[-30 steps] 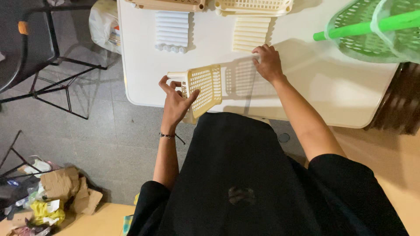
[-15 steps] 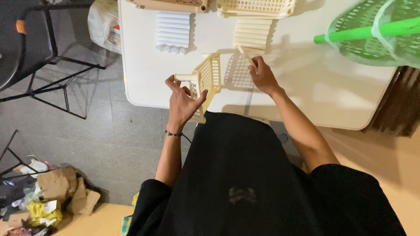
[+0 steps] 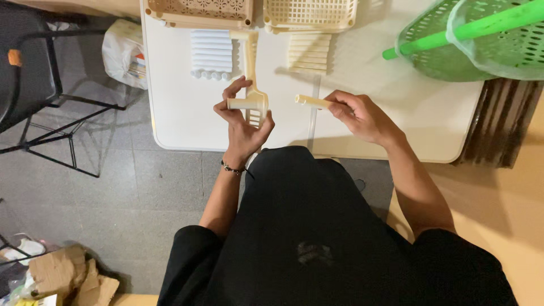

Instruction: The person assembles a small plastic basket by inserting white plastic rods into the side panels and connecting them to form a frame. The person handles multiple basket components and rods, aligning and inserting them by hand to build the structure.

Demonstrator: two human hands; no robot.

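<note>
My left hand (image 3: 242, 123) grips a cream lattice shelf panel (image 3: 251, 68), held edge-on and upright over the white table (image 3: 181, 119), with a short cream tube fixed at its near corner. My right hand (image 3: 361, 115) holds a loose cream tube (image 3: 313, 102) pointing left toward the panel, a small gap apart. A row of cream tubes (image 3: 309, 52) and a row of white tubes (image 3: 211, 54) lie on the table beyond.
A tan basket (image 3: 198, 12) and a cream basket (image 3: 310, 13) sit at the table's far edge. Green perforated baskets (image 3: 453, 45) with a green pole lie at the right. A black metal chair (image 3: 39, 85) stands left, a plastic bag beside it, cardboard scraps on the floor.
My left hand turned the lattice panel from flat to edge-on and raised it. My right hand picked a cream tube off the row and brought it toward the panel.
</note>
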